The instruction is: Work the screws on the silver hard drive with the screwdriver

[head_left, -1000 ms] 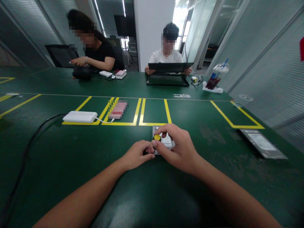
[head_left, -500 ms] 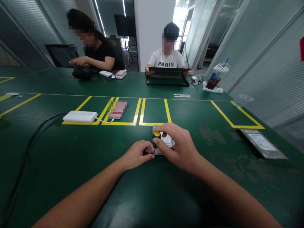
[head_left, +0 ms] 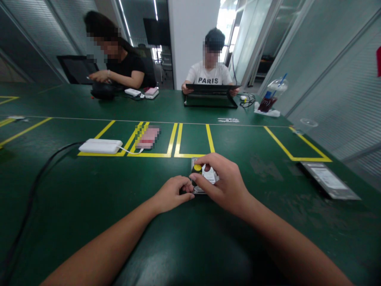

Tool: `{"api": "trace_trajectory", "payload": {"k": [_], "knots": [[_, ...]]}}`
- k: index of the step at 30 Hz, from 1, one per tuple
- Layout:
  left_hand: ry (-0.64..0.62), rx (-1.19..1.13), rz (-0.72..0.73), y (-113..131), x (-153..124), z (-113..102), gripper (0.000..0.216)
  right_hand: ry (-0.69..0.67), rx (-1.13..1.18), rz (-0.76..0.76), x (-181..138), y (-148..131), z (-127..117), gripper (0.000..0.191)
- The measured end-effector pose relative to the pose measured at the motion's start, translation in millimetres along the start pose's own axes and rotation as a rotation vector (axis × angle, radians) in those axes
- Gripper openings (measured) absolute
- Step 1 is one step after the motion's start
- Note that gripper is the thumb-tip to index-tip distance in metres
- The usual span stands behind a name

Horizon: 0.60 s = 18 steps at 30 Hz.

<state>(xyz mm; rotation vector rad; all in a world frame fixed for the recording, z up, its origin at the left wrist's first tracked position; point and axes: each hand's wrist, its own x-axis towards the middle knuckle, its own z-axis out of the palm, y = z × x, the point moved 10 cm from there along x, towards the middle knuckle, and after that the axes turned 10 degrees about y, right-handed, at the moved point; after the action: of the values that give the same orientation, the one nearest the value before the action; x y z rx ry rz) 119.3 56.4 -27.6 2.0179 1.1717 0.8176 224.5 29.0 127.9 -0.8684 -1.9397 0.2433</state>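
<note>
In the middle of the table lies a small hard drive (head_left: 210, 175), silvery with a white label. On its left part stands a stubby screwdriver (head_left: 197, 168) with a yellow top and a black handle. My right hand (head_left: 228, 183) reaches over the drive, thumb and index finger closed around the screwdriver's handle; its tip is hidden. My left hand (head_left: 174, 194) is at the drive's lower left corner, with curled fingers and thumb gripping the edge. My right hand covers the drive's right side.
A larger drive (head_left: 330, 180) lies to the right. At the left are a white power bank (head_left: 101, 146) with cables and a pink, blurred-out object (head_left: 149, 137). Yellow tape (head_left: 195, 155) marks the green table. Across it, two people sit; one holds a black frame (head_left: 210, 105). A drink cup (head_left: 269, 99) stands far right.
The screwdriver's top has tilted or turned very slightly, along with the fingers of my right hand. My left hand and the hard drive have stayed in place.
</note>
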Motion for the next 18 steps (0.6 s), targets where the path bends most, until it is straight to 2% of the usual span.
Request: {"api": "trace_trajectory", "payload": {"k": [5,18], "knots": [[-0.010,0.003,-0.001,0.7,0.3,0.1,0.011,0.039,-0.050,-0.028,1.2,-1.2,-2.6,0.019],[0.001,0.014,0.003,0.5,0.0,-0.3,0.012,0.030,-0.081,-0.021,1.1,-1.1,-1.8,0.018]]}}
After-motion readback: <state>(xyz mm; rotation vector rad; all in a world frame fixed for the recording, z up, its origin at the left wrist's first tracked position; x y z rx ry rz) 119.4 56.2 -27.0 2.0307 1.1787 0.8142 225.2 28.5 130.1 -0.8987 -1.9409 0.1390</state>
